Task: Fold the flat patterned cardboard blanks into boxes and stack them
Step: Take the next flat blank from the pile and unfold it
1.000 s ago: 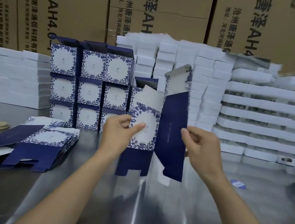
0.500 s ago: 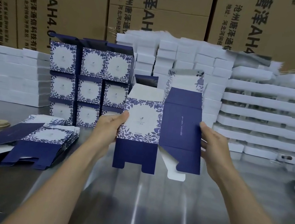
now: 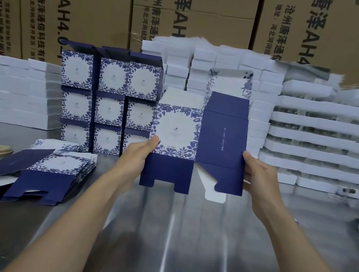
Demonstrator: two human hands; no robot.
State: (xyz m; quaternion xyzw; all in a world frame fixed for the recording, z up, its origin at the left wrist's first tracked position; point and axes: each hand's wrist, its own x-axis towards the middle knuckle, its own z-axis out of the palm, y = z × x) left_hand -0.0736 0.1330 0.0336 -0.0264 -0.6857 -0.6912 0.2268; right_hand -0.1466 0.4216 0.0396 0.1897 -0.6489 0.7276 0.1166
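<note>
Right of the box stack (image 3: pixel 110 91) | blank (image 3: pixel 222 133) is pinched at side edges by left grip (image 3: pixel 137 156) and right grip (image 3: pixel 261 178) | edges best pressed inward evenly.

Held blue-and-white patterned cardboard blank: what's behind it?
Behind the blue-and-white cardboard blank, a pile of white flat packs rises above and right of it; the stack of folded patterned boxes shows at its left. The pile's lower middle is covered.

Brown cartons (image 3: pixel 77 0) behind stacked white trays (image 3: pixel 327 141), steel table (image 3: pixel 179 242).
</note>
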